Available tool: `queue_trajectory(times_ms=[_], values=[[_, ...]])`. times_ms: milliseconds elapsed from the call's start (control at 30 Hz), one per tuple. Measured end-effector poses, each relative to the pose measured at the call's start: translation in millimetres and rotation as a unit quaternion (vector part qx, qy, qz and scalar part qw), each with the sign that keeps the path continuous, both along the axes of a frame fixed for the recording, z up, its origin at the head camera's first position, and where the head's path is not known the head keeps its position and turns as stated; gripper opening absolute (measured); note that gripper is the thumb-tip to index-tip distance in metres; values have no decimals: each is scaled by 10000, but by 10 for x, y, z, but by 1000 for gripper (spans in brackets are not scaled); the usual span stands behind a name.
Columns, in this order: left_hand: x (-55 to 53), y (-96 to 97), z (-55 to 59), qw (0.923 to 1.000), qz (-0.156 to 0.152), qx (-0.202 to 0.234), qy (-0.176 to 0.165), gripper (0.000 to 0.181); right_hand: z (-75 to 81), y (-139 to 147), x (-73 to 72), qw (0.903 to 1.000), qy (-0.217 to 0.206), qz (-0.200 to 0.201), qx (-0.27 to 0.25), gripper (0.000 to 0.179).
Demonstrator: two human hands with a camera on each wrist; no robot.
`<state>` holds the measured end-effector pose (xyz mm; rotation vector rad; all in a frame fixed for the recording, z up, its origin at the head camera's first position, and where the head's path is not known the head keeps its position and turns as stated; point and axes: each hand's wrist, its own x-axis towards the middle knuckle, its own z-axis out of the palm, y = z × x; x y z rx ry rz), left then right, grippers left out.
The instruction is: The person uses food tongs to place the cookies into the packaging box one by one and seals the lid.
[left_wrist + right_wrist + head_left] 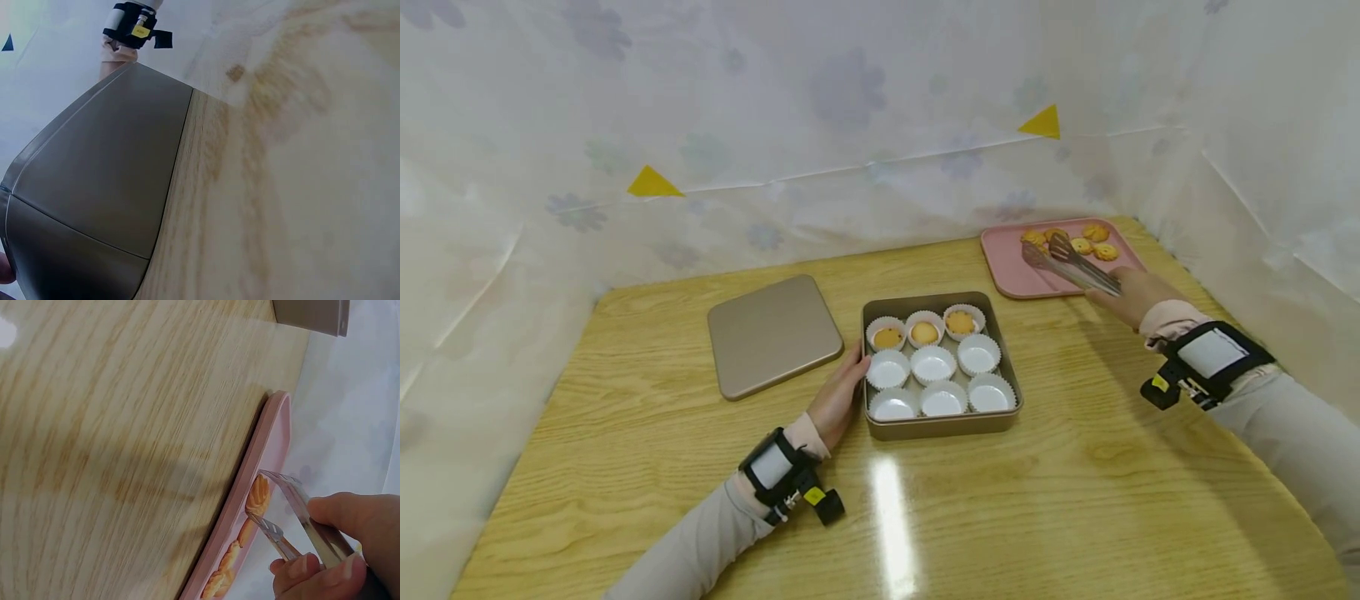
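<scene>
Left hand: lies against the left wall of the baking tin, the hand (838, 396) reaching in from below with the thumb at the rim; whether its fingers curl around the wall cannot be told.
Right hand: the hand (1131, 296) is clamped on a pair of metal tongs (321, 537), thumb on one arm and fingers on the other, above the near right part of the pink tray.
Tongs: slotted tips apart, one on either side of a cookie (257, 497) at the end of the row; how firmly they press it cannot be told.
Pink tray: the tray (1007, 275) lies at the far right of the table, with several golden cookies toward its far side.
Baking tin: the brown tin (940, 427) sits near the middle of the table, left of and nearer than the tray.
Paper cups: nine white cups (933, 365) fill the tin in three rows of three; each cup in the far row has one cookie, and the other six hold nothing.
Lid: a flat brown lid (775, 337) lies on the table just left of the tin, apart from it.
Table: wood-grained top (760, 517), with a bright streak of light in front of the tin.
Walls: pale flowered sheeting (850, 92), bearing two yellow triangles (655, 182).
</scene>
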<state>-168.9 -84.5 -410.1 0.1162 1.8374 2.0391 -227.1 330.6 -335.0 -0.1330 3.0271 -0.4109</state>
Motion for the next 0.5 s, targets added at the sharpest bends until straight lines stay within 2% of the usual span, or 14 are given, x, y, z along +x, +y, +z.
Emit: queue_trajectory(times_ms=[267,500], values=[[3,5,4,10000,-16,24,16,62,-28,38,-71,9973,-586,-74,-439,46],[-3,9,7,10000,-41,50,53,61,-23,31,-59,9980,-487,-85,-402,47]])
